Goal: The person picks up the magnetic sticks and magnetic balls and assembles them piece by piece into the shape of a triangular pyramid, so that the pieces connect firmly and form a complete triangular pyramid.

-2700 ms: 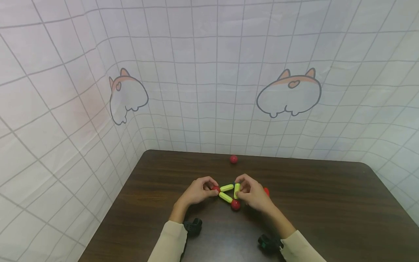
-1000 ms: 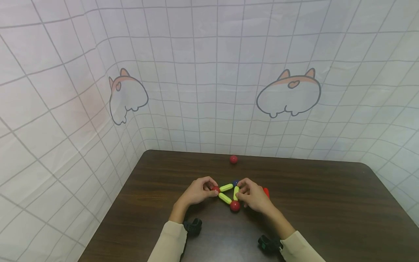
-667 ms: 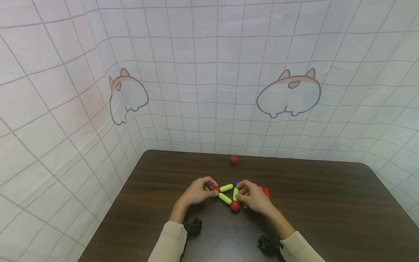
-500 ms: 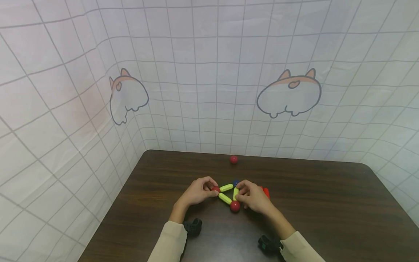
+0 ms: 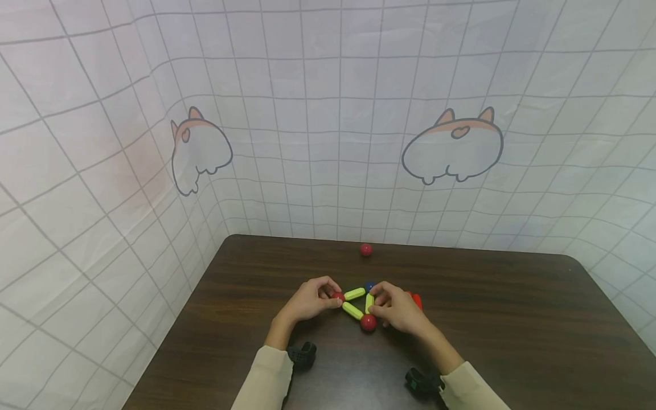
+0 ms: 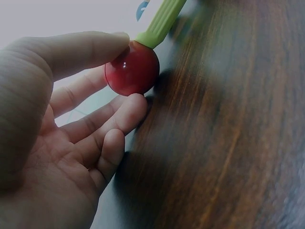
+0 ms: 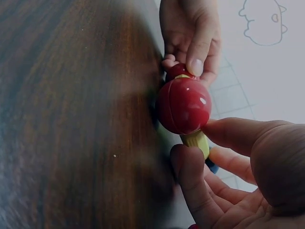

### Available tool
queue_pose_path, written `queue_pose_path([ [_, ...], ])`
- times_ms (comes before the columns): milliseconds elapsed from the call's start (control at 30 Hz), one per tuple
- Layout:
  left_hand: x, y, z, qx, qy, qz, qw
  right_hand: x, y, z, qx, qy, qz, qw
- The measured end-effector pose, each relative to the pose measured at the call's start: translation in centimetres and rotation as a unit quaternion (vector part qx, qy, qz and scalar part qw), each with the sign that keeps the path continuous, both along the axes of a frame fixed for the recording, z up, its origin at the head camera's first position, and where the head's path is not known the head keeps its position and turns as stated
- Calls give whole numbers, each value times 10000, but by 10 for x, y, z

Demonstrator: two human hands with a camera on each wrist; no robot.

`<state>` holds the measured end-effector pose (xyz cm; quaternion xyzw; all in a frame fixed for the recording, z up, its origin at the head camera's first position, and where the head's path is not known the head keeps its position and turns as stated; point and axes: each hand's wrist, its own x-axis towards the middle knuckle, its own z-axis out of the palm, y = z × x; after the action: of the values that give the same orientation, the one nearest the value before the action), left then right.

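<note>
On the dark wooden table [image 5: 502, 319] lies a flat triangle of three yellow-green rods [image 5: 355, 294] joined by balls. My left hand [image 5: 328, 294] pinches the left red ball [image 5: 337, 295] between thumb and fingers; in the left wrist view that red ball [image 6: 132, 70] sits in the left hand [image 6: 128, 71] with a rod [image 6: 159, 24] attached. My right hand [image 5: 377, 304] pinches the right rod [image 5: 369, 302], between the near red ball [image 5: 367, 322] and a blue ball [image 5: 369, 285]. In the right wrist view the right hand [image 7: 207, 145] grips this rod [image 7: 197, 140] beside the near red ball [image 7: 184, 105].
A loose red ball [image 5: 365, 249] lies near the table's far edge. Another red piece [image 5: 417, 300] shows just behind my right hand. A white gridded cloth [image 5: 328, 142] with cartoon prints walls in the table on the back and both sides.
Since 2.7 s ago the right hand has swung the right rod down onto the near red ball, and the blue ball shows at its top. Over the last second, hardly anything moved.
</note>
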<state>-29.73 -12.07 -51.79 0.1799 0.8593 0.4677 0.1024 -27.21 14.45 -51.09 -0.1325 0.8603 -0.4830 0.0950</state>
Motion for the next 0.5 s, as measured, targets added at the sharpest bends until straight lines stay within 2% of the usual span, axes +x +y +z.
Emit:
queue_pose_path([
  [367, -1, -1, -2, -12, -28, 29, 10000, 0, 12, 8, 52, -40, 437, 9990],
  [500, -1, -1, -2, -12, -29, 38, 10000, -2, 22, 13, -21, 60, 445, 9990],
])
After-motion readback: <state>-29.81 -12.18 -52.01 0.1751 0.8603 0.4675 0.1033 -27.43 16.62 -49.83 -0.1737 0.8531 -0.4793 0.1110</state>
